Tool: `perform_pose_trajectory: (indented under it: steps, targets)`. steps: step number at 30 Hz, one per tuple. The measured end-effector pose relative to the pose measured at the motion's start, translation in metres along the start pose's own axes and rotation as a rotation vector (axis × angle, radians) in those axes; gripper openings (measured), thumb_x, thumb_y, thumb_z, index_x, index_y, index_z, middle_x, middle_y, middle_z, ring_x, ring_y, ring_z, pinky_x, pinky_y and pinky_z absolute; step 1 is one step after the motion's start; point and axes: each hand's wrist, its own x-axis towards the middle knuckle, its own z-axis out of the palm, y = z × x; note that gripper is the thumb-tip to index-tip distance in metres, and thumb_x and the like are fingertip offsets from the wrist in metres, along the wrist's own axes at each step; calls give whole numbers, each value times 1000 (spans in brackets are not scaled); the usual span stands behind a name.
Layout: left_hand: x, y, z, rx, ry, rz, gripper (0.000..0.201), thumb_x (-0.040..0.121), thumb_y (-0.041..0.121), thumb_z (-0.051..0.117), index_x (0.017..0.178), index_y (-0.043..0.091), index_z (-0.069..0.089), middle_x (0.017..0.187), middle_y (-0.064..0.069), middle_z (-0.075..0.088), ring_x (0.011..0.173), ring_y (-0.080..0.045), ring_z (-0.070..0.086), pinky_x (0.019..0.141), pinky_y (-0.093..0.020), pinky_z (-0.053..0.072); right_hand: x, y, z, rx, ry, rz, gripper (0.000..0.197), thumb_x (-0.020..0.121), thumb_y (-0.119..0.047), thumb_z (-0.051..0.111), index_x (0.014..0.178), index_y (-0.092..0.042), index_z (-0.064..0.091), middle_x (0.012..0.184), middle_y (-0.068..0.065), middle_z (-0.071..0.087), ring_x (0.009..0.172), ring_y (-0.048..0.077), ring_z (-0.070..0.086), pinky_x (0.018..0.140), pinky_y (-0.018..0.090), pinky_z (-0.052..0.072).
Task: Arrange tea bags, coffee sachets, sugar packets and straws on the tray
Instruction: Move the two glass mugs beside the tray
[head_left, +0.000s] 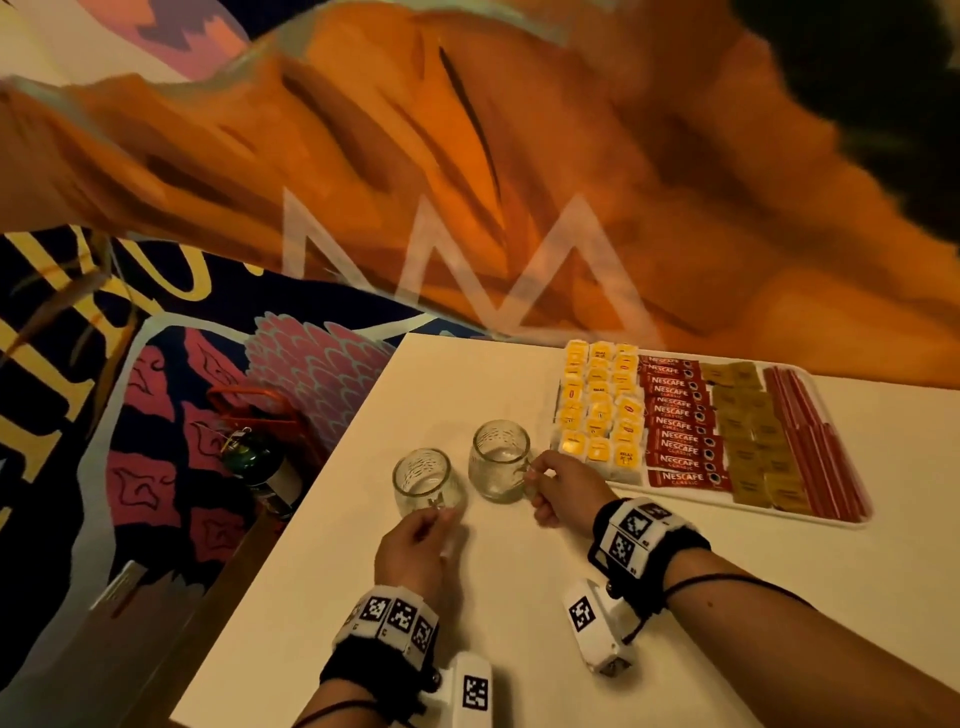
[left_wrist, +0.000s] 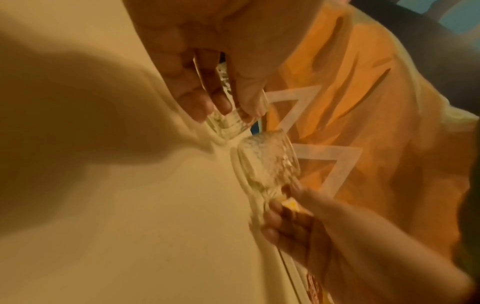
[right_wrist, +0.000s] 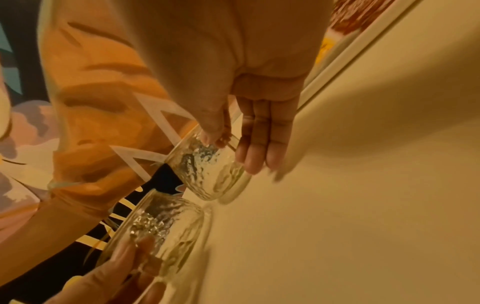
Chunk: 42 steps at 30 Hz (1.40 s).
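A white tray (head_left: 862, 519) at the table's far right holds yellow tea bags (head_left: 597, 405), red coffee sachets (head_left: 680, 421), brown sugar packets (head_left: 748, 431) and red straws (head_left: 815, 436) in rows. Two empty glass mugs stand on the table left of it. My left hand (head_left: 421, 540) pinches the handle of the left mug (head_left: 423, 480); in the left wrist view that mug (left_wrist: 223, 123) shows between my fingers (left_wrist: 197, 107). My right hand (head_left: 563, 486) grips the handle of the right mug (head_left: 498, 460), and in the right wrist view the thumb touches this mug (right_wrist: 210, 166).
The white table (head_left: 519, 597) has bare surface in front of the hands. An orange cloth (head_left: 519, 156) hangs over the far side. Left of the table, a dark bottle (head_left: 260, 462) and a red wire holder (head_left: 260, 405) sit on a patterned fabric.
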Motion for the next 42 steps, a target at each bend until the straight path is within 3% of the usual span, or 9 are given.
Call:
perform_pose_trajectory:
  steps: [3,8,11,15,20,23,29,35,42]
  targets:
    - [2,10,6,29,-3,36,10,86,15,67,77,18,70,84,-9,70,80,-24,62,79,-40,54,-28,7,-35,29,16,-40,22,98,-11,44,77,-13,50,65,5,50,49,16,42,49,26,36]
    - [-9,27,44,53,-39,130,20,88,16,66,100,1,70,91,-13,70,79,-25,65,88,-46,54,-80,18,-116,-206,92,-186,12,99,-17,47,92,-20,57,74,-4,61,66,19,56,63,39,47]
    - [-31,40,80,90,-61,236,10,91,14,61,93,9,69,94,-16,70,83,-28,65,85,-43,55,-105,20,-175,-292,163,-208,13,100,-21,45,101,-16,57,79,2,61,69,20,59,69,45,54]
    - [-61,48,138,188,-142,353,16,91,16,61,81,29,65,90,-11,70,81,-30,67,83,-50,55,-132,35,-266,-384,283,-198,12,101,-18,45,103,-14,56,80,-3,61,70,15,59,64,22,52]
    - [-99,51,214,260,-238,456,16,89,9,63,85,25,63,105,-15,60,75,-26,67,74,-42,56,-139,67,-377,-449,420,-122,9,99,-19,46,95,-18,54,77,8,63,64,20,56,70,40,53]
    - [-116,55,252,261,-348,441,41,89,10,62,70,46,66,99,-6,63,78,-23,66,73,-38,55,-131,83,-423,-458,457,-78,9,97,-12,46,96,-14,54,84,12,66,67,22,55,67,41,52]
    - [-128,68,308,349,-405,499,22,89,17,63,81,37,64,85,4,68,78,-15,64,76,-35,53,-89,99,-469,-427,470,-1,11,94,-8,46,92,-15,54,95,22,67,68,24,54,60,33,44]
    - [-124,78,347,434,-410,561,14,90,22,61,87,36,62,88,13,66,80,-2,61,65,-10,42,-50,101,-478,-489,432,17,14,94,-7,44,90,-19,49,91,19,67,69,24,53,62,34,41]
    - [-112,78,366,409,-446,508,17,91,23,61,90,40,63,95,11,69,86,-6,64,68,-16,47,-30,101,-477,-609,421,-6,10,97,-15,43,93,-24,44,77,8,59,70,25,54,63,35,43]
